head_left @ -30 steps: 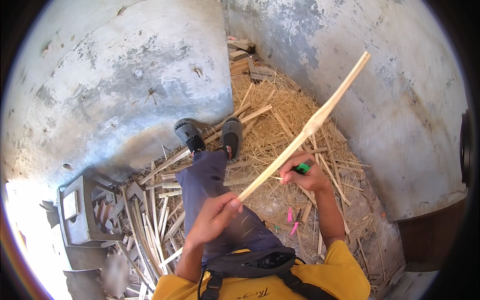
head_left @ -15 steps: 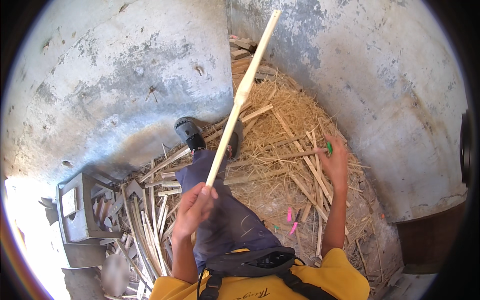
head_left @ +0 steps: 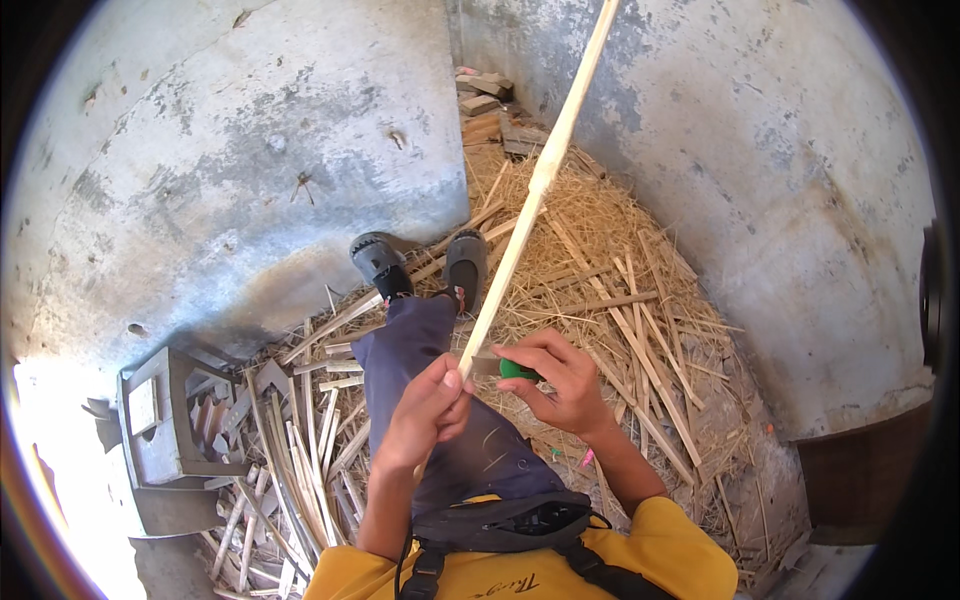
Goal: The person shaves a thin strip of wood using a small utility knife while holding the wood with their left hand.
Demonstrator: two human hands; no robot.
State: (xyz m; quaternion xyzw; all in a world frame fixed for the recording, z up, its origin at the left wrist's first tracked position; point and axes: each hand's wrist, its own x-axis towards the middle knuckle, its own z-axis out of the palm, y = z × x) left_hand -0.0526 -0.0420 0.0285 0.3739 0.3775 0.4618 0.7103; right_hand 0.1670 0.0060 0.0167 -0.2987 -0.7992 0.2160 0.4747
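My left hand (head_left: 425,418) is closed round the lower end of a long pale bamboo strip (head_left: 522,225), which has a thicker joint partway along it. The strip slants up and away to the right, and its far end leaves the top of the picture. In my right hand (head_left: 562,382) is a small knife with a green handle (head_left: 518,371). Its short greyish blade lies against the strip just above my left fingers. Both hands are close together over my lap.
Straw-like shavings (head_left: 540,260) and loose wooden strips (head_left: 640,350) cover the floor ahead and to the right. More strips (head_left: 315,450) lie by my left leg, beside a grey box-like frame (head_left: 165,420). Worn walls (head_left: 330,120) meet in a corner, where bricks (head_left: 483,95) are piled.
My right hand has come in from the far right, bringing the green-handled knife to the bamboo strip. My left hand has shifted slightly right, and the strip leans further right and higher.
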